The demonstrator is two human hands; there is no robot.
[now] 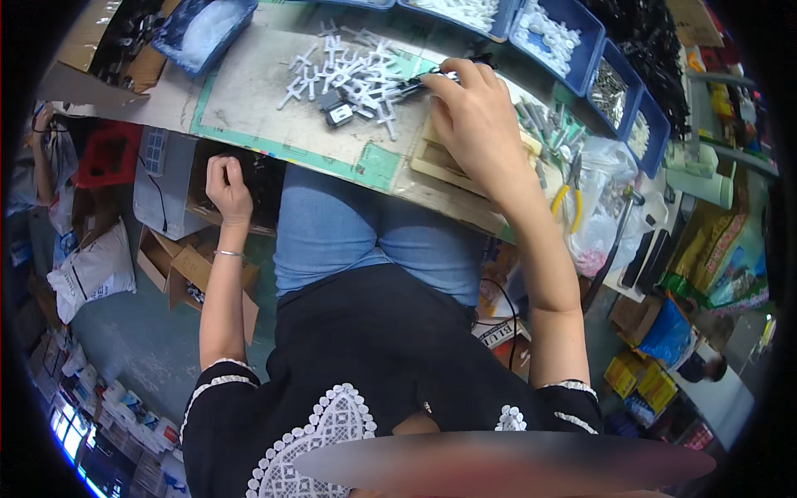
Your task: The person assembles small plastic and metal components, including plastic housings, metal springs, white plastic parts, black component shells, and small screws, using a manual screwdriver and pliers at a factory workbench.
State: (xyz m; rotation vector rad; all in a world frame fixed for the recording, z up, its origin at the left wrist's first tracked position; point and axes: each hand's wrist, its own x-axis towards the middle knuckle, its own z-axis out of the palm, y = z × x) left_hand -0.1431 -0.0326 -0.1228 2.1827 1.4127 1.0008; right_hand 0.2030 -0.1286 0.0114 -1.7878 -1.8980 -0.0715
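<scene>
My right hand [477, 116] reaches over the worktable, thumb and fingers bent around a slim black part [413, 85]. Its far end is hidden behind my fingers. To the left of it spreads a loose pile of white branched plastic pieces [332, 66]. A black part with a pale square face [336, 112] lies at the pile's near edge. Below my right palm is a cream-coloured block or fixture [452, 170]. My left hand [227, 189] hangs off the table's front edge with its fingers curled in; what they hold, if anything, is hidden.
Blue bins [573, 70] of small white and metal parts line the table's back and right. Another blue bin [203, 37] with white contents stands far left. Yellow-handled pliers [568, 203] and a clear plastic bag [610, 174] lie right. Cardboard boxes [195, 270] sit on the floor.
</scene>
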